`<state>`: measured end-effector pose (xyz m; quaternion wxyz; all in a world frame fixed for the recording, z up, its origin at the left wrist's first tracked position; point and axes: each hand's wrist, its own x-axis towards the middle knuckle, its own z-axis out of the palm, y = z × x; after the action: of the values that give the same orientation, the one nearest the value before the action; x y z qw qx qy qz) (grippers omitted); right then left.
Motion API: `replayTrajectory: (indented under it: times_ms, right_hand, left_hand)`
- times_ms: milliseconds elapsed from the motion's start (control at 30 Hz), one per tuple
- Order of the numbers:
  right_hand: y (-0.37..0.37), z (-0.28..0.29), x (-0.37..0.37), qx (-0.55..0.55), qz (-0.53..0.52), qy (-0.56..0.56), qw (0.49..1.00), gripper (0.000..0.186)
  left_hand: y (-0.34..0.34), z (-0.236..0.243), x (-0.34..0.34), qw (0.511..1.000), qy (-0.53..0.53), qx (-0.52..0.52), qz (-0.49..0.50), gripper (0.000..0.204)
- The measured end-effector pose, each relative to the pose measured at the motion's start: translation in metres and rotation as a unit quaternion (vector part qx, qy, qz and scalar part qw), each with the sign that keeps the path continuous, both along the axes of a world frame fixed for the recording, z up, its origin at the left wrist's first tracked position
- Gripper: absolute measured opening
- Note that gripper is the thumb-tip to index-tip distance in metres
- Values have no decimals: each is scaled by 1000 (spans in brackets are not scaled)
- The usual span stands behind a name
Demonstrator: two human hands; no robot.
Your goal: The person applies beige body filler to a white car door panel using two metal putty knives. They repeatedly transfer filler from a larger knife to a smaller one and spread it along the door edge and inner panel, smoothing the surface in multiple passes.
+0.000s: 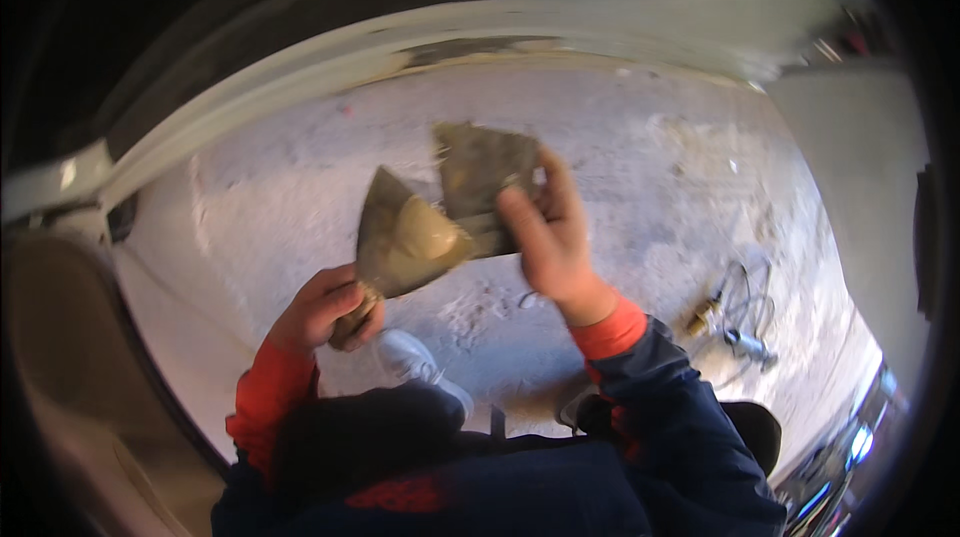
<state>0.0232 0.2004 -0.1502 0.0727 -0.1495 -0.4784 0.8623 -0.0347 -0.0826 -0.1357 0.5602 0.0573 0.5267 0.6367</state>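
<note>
My left hand (330,312) is closed around the handle of a wide putty knife (382,262). A smooth cream-coloured lump of putty (425,230) sits on its blade, which is tilted up to the right. In my right hand (550,237), gripped between thumb and fingers, is a flat, worn, grey-brown spreader (487,162) with ragged edges. The spreader's lower part lies close by the putty knife's far corner; whether they touch I cannot tell. Both tools are held above the floor in front of me.
A pale, stained floor (640,197) spreads below. Across the far side curves a light vehicle body edge (330,62), with a brown panel (90,367) at the left. On the floor at right lies a metal tool with a cable or hose (750,347). My white shoe (410,357) stands below my hands.
</note>
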Motion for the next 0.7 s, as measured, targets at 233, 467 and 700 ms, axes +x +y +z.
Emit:
replayTrajectory:
  times_ms: [233,467,700]
  right_hand:
    - [31,-29,23,362,109,19,926,36]
    - [138,-131,15,-71,-420,-191,884,12]
    - [305,-123,4,-233,-473,51,848,11]
  left_hand:
    - [-2,-19,-12,972,37,118,198,47]
    - [12,-24,2,986,80,8,143,47]
    - [16,-28,14,991,63,-11,120,45]
